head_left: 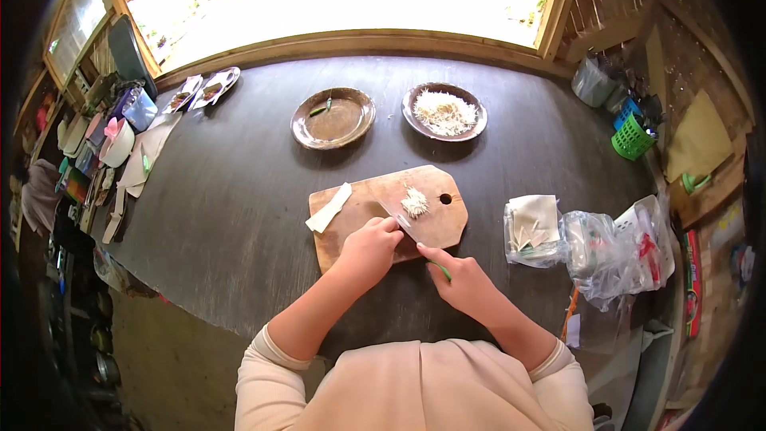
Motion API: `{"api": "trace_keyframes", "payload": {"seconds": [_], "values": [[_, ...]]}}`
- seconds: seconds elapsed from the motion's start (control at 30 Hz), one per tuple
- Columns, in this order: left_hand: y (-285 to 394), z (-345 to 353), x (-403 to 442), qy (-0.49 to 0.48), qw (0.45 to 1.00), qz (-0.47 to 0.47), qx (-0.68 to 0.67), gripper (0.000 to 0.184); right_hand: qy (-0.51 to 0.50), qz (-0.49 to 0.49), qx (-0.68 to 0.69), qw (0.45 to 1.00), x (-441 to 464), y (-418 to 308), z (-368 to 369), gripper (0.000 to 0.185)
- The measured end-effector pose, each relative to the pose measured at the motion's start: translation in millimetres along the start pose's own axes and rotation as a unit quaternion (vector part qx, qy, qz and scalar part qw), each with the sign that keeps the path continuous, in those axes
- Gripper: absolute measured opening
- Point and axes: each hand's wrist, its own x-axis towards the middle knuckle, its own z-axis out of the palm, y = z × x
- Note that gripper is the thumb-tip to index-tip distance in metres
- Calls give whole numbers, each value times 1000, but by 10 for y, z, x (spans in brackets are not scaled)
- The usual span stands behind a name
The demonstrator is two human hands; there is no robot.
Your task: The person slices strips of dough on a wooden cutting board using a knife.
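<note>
My right hand (456,279) grips a knife (416,238) by its green handle, with the blade slanting up and left over a wooden cutting board (359,191). Closed, with its fingertips beside the blade, my left hand (372,249) presses on a small pale piece (402,221) that is mostly hidden. A little heap of white shreds (415,203) lies on the board near its round hole. Across the board's left edge rests a longer flat white strip (329,207).
Beyond the board stand a brown plate (333,140) with green chillies and another plate (444,135) heaped with white shreds. Plastic-wrapped packs (594,251) lie at right. A green basket (633,138) stands farther back. Boxes and a pink-and-white container (118,144) line the left edge.
</note>
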Motion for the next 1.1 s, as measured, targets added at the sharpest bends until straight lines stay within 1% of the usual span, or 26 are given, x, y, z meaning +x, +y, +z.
{"api": "trace_keyframes", "payload": {"seconds": [0.07, 0.17, 0.2, 0.27, 0.3, 0.37, 0.4, 0.47, 0.5, 0.57, 0.6, 0.67, 0.8, 0.87, 0.97, 1.1], "values": [[-4, -21, 9, 0, 1000, 3, 6, 18, -18, 26, 24, 999, 25, -41, -20, 35], [-23, -1, 9, -6, 1000, -1, 9, 17, -21, 32, 29, 999, -44, -72, -82, 35], [-18, -6, 4, -5, 1000, -3, 9, 17, -23, 30, 28, 999, -61, -43, -77, 35], [-6, -29, 14, -12, 1000, -3, 8, 16, 4, -10, 49, 999, -61, 24, -56, 38], [-2, -40, 16, -12, 1000, -3, 9, 16, 4, -10, 49, 999, -45, 27, -58, 38], [14, -43, 8, -1, 1000, -5, 1, 15, -11, 27, 19, 999, -18, 29, -67, 36], [14, -33, 0, -4, 1000, -4, -1, 15, -11, 30, 20, 999, -17, 15, -46, 36], [-7, -24, 11, -5, 1000, 4, 14, 13, -20, 43, -21, 999, 2, -39, 3, 36], [-15, -13, 12, -2, 1000, 6, 16, 13, -17, 41, -22, 999, -13, -41, -4, 36], [-33, 1, 6, -4, 1000, 4, 6, 12, 12, 9, 33, 999, -39, -42, -23, 36], [-28, -14, 11, 0, 1000, 2, 6, 12, 9, 5, 31, 999, -45, -92, -57, 36], [-12, -38, 3, -16, 1000, 1, 10, 13, -26, 82, 39, 996, -91, -218, -124, 36], [-10, -50, 13, -24, 1000, 4, 10, 15, -8, 58, 50, 997, -51, -116, -65, 36], [8, -44, 1, -15, 1000, -1, 4, 16, 11, 21, 4, 1000, 6, -45, -13, 35], [-2, -26, 2, -13, 1000, 3, 9, 15, 16, 5, 9, 1000, 38, 28, 47, 36], [-4, -48, -11, -15, 1000, 2, 4, 15, 9, 3, 29, 1000, -65, -97, -30, 38]]}}
